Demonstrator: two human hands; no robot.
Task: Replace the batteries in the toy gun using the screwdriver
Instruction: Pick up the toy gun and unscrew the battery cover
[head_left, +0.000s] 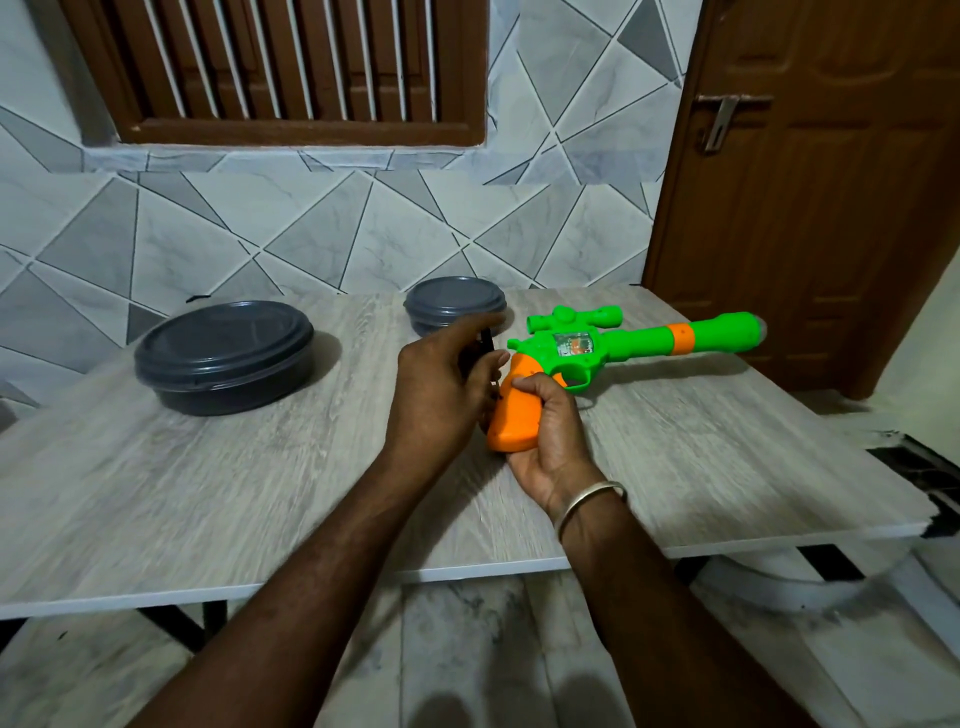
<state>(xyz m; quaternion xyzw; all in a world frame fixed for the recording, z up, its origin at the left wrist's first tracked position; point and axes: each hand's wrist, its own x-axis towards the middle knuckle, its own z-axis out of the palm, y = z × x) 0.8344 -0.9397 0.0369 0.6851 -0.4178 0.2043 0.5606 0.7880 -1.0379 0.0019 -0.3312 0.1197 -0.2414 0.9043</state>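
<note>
Toy gun (574, 352): lies on the table (208, 493) at about 2 o'clock from table centre. The green barrel points toward 3 o'clock and the scope is on the far side. The orange grip (519, 418) is the end nearest the person.

Right hand (558, 441): comes in from 5 o'clock, fingers wrapped round the orange grip, thumb on top. Metal bangle (589, 500) on the wrist.

Left hand (447, 387): at 9 o'clock of the grip, fingers curled round a black screwdriver (487, 340). The shaft slants down to the grip's left edge; the tip contact is partly hidden.

Small grey lidded container (454, 304): at 11 o'clock of the gun, just behind the left hand.

Large grey lidded container (223, 358): at 9 o'clock, well apart.

Brown door (831, 208): at 2 o'clock, beyond the table.
</note>
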